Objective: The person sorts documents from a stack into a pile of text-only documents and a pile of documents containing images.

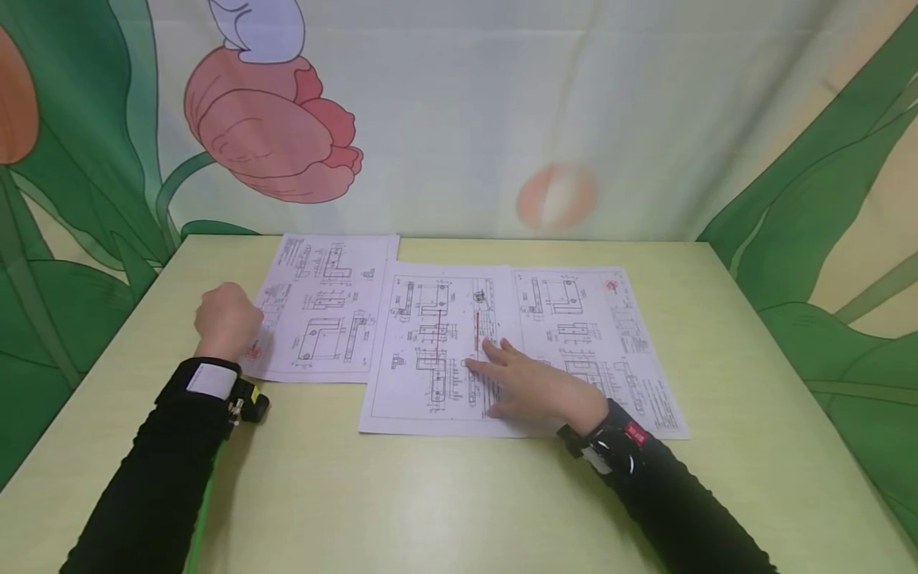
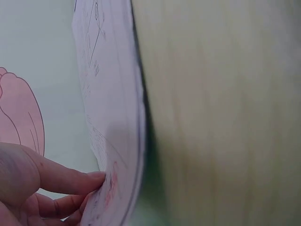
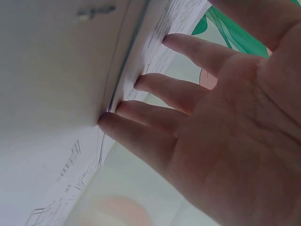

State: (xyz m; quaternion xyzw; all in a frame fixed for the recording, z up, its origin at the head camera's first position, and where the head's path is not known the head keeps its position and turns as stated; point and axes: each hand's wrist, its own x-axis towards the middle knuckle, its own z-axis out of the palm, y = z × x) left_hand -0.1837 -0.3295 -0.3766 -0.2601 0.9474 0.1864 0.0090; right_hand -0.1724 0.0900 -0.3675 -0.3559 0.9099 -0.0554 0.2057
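Three paper sheets with technical line drawings lie side by side on the table. My left hand (image 1: 228,317) pinches the lower left edge of the left sheet (image 1: 362,351) between thumb and fingers; in the left wrist view that edge curves up from the tabletop near a red mark (image 2: 111,186). With fingers spread, my right hand (image 1: 541,389) rests its fingertips (image 3: 107,120) on the paper where the middle sheet (image 1: 409,406) meets the right sheet (image 1: 610,319). Two red lines run down the middle sheet, which overlaps the left one.
The pale wood-grain table (image 1: 315,494) extends around the papers. Behind it hangs a curtain (image 1: 459,119) printed with flowers and large leaves. Black bands with small devices (image 1: 247,399) sit on both wrists, over dark sleeves.
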